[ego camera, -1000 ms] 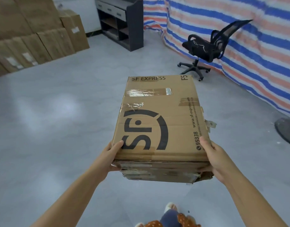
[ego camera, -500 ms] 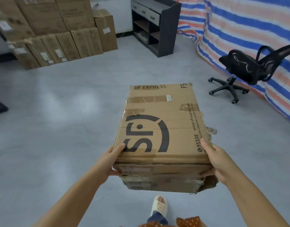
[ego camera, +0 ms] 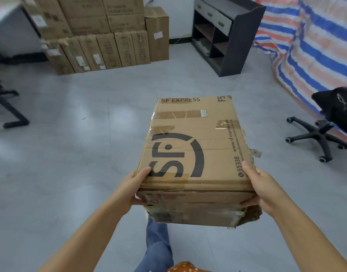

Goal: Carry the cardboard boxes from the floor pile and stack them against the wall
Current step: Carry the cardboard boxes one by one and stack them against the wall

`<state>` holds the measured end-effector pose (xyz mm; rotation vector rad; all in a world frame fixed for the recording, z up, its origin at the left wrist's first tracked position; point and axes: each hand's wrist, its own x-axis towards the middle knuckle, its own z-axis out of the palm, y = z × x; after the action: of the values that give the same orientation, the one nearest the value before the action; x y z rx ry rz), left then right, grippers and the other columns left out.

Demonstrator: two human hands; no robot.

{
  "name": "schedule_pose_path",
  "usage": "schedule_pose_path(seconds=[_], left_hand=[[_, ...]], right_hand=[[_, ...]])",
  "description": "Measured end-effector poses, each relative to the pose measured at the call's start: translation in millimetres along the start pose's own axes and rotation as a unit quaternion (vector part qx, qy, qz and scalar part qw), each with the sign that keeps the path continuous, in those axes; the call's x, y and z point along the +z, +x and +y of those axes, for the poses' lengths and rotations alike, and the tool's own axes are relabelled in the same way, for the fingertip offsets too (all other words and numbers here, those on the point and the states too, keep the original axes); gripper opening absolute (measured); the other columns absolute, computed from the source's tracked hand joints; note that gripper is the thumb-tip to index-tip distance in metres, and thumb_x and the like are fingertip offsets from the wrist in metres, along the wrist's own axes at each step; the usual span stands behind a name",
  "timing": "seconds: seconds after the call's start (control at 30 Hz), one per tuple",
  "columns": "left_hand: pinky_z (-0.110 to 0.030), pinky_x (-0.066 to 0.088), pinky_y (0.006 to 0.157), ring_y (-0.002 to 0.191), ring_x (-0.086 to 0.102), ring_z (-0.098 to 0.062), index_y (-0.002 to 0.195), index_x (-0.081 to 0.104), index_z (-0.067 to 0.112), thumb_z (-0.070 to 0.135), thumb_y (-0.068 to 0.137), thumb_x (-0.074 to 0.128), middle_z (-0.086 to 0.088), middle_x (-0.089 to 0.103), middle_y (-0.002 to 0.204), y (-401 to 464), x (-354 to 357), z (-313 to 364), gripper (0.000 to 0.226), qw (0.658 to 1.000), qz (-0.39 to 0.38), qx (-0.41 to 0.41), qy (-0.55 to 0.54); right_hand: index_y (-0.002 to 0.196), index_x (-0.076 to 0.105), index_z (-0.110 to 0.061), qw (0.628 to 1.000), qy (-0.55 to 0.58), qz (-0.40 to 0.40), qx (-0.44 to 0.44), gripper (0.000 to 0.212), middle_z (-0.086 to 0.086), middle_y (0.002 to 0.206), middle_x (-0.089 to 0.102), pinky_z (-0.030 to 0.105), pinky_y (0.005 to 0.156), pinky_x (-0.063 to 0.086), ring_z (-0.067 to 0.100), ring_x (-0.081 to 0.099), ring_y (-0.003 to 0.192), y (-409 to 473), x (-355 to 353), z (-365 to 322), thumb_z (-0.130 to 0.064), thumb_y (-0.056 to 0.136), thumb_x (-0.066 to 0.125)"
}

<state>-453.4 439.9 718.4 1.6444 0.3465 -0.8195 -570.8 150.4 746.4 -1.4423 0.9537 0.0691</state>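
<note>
Box (ego camera: 192, 146) lies flat, long axis pointing forward.

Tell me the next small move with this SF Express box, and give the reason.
Probably keep walking forward and a little left: both the left hand and right hand grip the worn brown SF Express cardboard box off the floor, and the stacked brown cartons by the white wall lie ahead across bare grey floor.
</note>
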Motion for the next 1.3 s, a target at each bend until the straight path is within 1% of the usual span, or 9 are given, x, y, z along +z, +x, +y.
schedule_pose_path(seconds=[0.1, 0.2, 0.4, 0.53, 0.63, 0.77, 0.9, 1.1, 1.3], left_hand=[[-0.050, 0.055, 0.084, 0.109, 0.055, -0.024, 0.127, 0.049, 0.025, 0.048, 0.092, 0.052, -0.003, 0.057, 0.117, 54, -13, 49, 0.042, 1.000, -0.008, 0.006, 0.006], [-0.049, 0.056, 0.083, 0.107, 0.055, -0.022, 0.126, 0.050, 0.026, 0.048, 0.092, 0.051, -0.003, 0.057, 0.117, 103, -29, 102, 0.040, 0.999, -0.026, 0.004, 0.017], [-0.044, 0.058, 0.073, 0.103, 0.057, -0.022, 0.121, 0.052, 0.027, 0.048, 0.091, 0.053, -0.003, 0.058, 0.115, 190, -55, 193, 0.036, 0.999, -0.029, -0.002, 0.022], [-0.043, 0.058, 0.070, 0.101, 0.059, -0.021, 0.109, 0.057, 0.033, 0.048, 0.091, 0.053, 0.000, 0.062, 0.112, 243, -61, 237, 0.023, 0.999, -0.037, -0.002, 0.021], [-0.044, 0.058, 0.071, 0.101, 0.059, -0.021, 0.103, 0.058, 0.036, 0.048, 0.091, 0.053, 0.000, 0.062, 0.111, 288, -59, 269, 0.017, 0.999, -0.033, -0.008, 0.023], [-0.048, 0.058, 0.075, 0.103, 0.058, -0.023, 0.110, 0.056, 0.032, 0.049, 0.091, 0.052, -0.002, 0.060, 0.113, 355, -48, 318, 0.026, 0.999, -0.027, -0.016, 0.022], [-0.052, 0.056, 0.079, 0.105, 0.058, -0.024, 0.110, 0.057, 0.032, 0.047, 0.092, 0.052, -0.002, 0.061, 0.114, 422, -30, 377, 0.025, 1.000, -0.009, -0.021, 0.001], [-0.053, 0.055, 0.084, 0.107, 0.056, -0.025, 0.113, 0.055, 0.031, 0.047, 0.093, 0.051, -0.002, 0.060, 0.113, 510, 0, 468, 0.026, 0.999, 0.013, -0.018, -0.028], [-0.054, 0.055, 0.084, 0.105, 0.056, -0.024, 0.116, 0.055, 0.033, 0.048, 0.092, 0.052, 0.000, 0.059, 0.112, 600, -2, 547, 0.028, 0.999, 0.022, -0.017, -0.043]], right_hand=[[0.125, 0.053, -0.030, 1.000, 0.003, 0.003, 0.001, 0.037, -0.002, 0.114, 0.061, 0.057, 0.072, 0.055, 0.028, 0.056, 0.105, 49, 27, -39, -0.050, 0.097, 0.040], [0.121, 0.054, -0.031, 1.000, 0.011, 0.010, 0.009, 0.033, -0.004, 0.111, 0.062, 0.062, 0.073, 0.054, 0.027, 0.056, 0.103, 93, 51, -84, -0.050, 0.097, 0.041], [0.125, 0.053, -0.031, 1.000, 0.015, 0.018, 0.011, 0.036, -0.001, 0.114, 0.063, 0.051, 0.067, 0.056, 0.029, 0.057, 0.106, 170, 100, -161, -0.049, 0.097, 0.040], [0.126, 0.054, -0.029, 1.000, 0.018, 0.016, 0.012, 0.038, -0.002, 0.110, 0.065, 0.048, 0.065, 0.056, 0.025, 0.060, 0.101, 222, 118, -202, -0.050, 0.096, 0.041], [0.125, 0.056, -0.026, 1.000, 0.012, 0.008, 0.024, 0.040, 0.002, 0.111, 0.066, 0.051, 0.060, 0.057, 0.029, 0.061, 0.100, 271, 127, -233, -0.051, 0.096, 0.042], [0.128, 0.054, -0.025, 1.000, 0.005, -0.004, 0.031, 0.043, 0.005, 0.118, 0.063, 0.061, 0.064, 0.055, 0.034, 0.059, 0.106, 350, 136, -280, -0.050, 0.096, 0.042], [0.121, 0.056, -0.028, 0.999, -0.005, -0.018, 0.035, 0.036, 0.005, 0.114, 0.065, 0.065, 0.067, 0.053, 0.034, 0.060, 0.102, 434, 139, -340, -0.050, 0.096, 0.042], [0.127, 0.054, -0.028, 0.999, -0.034, -0.034, 0.023, 0.042, 0.005, 0.116, 0.064, 0.052, 0.059, 0.057, 0.034, 0.059, 0.104, 549, 141, -437, -0.052, 0.096, 0.042], [0.121, 0.058, -0.029, 0.998, -0.045, -0.038, 0.019, 0.038, 0.002, 0.113, 0.065, 0.053, 0.059, 0.057, 0.033, 0.059, 0.104, 648, 167, -515, -0.053, 0.095, 0.043]])
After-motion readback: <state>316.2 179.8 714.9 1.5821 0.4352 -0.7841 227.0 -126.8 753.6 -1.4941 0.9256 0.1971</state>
